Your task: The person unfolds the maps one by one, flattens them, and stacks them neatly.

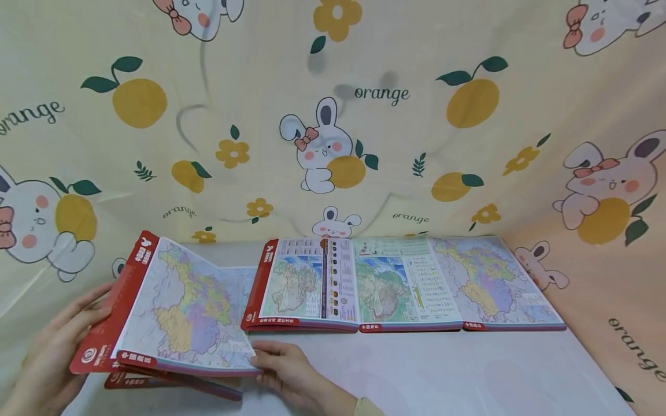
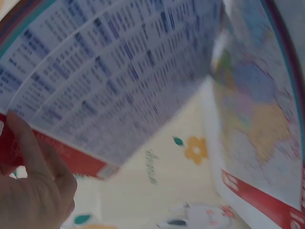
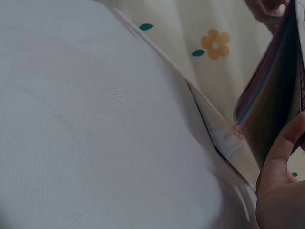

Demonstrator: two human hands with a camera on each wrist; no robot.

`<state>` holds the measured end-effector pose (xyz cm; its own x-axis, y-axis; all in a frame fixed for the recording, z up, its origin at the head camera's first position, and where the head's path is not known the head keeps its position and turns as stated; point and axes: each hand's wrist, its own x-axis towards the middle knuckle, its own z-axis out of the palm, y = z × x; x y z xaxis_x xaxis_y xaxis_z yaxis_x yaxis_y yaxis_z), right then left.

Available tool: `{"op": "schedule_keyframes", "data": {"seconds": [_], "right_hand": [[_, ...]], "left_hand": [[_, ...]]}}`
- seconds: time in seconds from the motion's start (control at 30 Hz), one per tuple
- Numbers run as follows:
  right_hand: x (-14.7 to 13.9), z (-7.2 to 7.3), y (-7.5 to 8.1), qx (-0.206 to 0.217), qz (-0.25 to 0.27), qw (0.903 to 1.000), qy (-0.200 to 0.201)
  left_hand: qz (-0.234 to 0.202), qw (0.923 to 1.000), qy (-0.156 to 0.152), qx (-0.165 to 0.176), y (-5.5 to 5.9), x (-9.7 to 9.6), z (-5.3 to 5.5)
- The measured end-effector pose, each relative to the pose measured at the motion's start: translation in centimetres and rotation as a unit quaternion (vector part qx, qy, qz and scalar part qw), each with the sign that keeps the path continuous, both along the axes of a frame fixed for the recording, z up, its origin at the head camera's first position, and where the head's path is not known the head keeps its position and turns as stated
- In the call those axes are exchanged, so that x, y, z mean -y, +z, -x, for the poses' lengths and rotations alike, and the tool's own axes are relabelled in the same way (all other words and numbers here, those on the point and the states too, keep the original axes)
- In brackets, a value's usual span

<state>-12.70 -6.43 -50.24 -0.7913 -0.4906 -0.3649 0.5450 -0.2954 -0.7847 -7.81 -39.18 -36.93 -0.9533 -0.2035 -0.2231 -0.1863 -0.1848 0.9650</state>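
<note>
A folded map (image 1: 195,312) with a red border strip is raised off the table at the left of the head view. My left hand (image 1: 62,341) grips its red left edge, fingers behind and out of sight. At the lower right corner, my right hand (image 1: 299,370) pinches the map between thumb and fingers. Beneath it shows another red-edged panel (image 1: 171,384), spread apart from the top one. Rows of printed text cover a panel face (image 2: 119,71) in the left wrist view, with a coloured map panel (image 2: 257,105) standing opposite.
Three map panels (image 1: 406,289) lie in an overlapping row on the white table (image 1: 442,375), right of the held map. Behind the table hangs a cream cloth (image 1: 250,75) printed with rabbits and oranges; it also runs along the right side.
</note>
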Motion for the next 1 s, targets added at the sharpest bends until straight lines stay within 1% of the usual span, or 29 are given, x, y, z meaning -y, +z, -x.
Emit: {"op": "schedule_keyframes", "data": {"seconds": [0.07, 0.17, 0.23, 0.37, 0.47, 0.6, 0.67, 0.77, 0.83, 0.93, 1.0], "right_hand": [[-0.1, 0.0, 0.0, -0.003, 0.003, 0.9999, 0.012], [-0.3, 0.0, 0.0, -0.007, 0.012, 0.9994, 0.03], [-0.5, -0.1, 0.1, -0.012, 0.03, 0.9988, 0.038], [-0.8, -0.1, 0.5, -0.027, 0.067, 0.9963, 0.047], [-1.3, 0.0, 0.8, -0.043, 0.082, 0.9945, 0.05], [-2.4, 0.5, 1.4, -0.048, 0.086, 0.994, 0.045], [-3.0, 0.7, 1.8, -0.047, 0.087, 0.9942, 0.04], [-4.0, 1.2, 2.3, -0.04, 0.093, 0.9944, 0.03], [-4.7, 1.4, 2.7, -0.039, 0.096, 0.9944, 0.022], [-5.6, 1.7, 3.2, -0.033, 0.102, 0.9942, 0.008], [-6.4, 1.9, 3.5, -0.028, 0.108, 0.9937, -0.003]], "left_hand": [[-0.017, 0.9991, -0.007, -0.038, 0.1, -0.6, -0.3], [-0.033, 0.9966, -0.011, -0.074, 0.3, -1.4, -0.6], [-0.035, 0.995, -0.012, -0.093, 0.6, -2.0, -0.8], [-0.042, 0.9941, -0.006, -0.1, 1.5, -3.0, -1.1], [-0.053, 0.994, 0.003, -0.096, 2.1, -3.8, -1.2], [-0.075, 0.9901, 0.018, -0.117, 2.7, -5.3, -0.8], [-0.086, 0.9863, 0.027, -0.138, 2.9, -6.3, -0.5], [-0.097, 0.9805, 0.032, -0.168, 3.1, -7.7, 0.1], [-0.102, 0.9773, 0.027, -0.184, 3.3, -8.5, 0.3], [-0.123, 0.9701, 0.017, -0.208, 3.4, -9.5, 0.7], [-0.126, 0.9657, 0.007, -0.227, 3.5, -10.2, 0.9]]}}
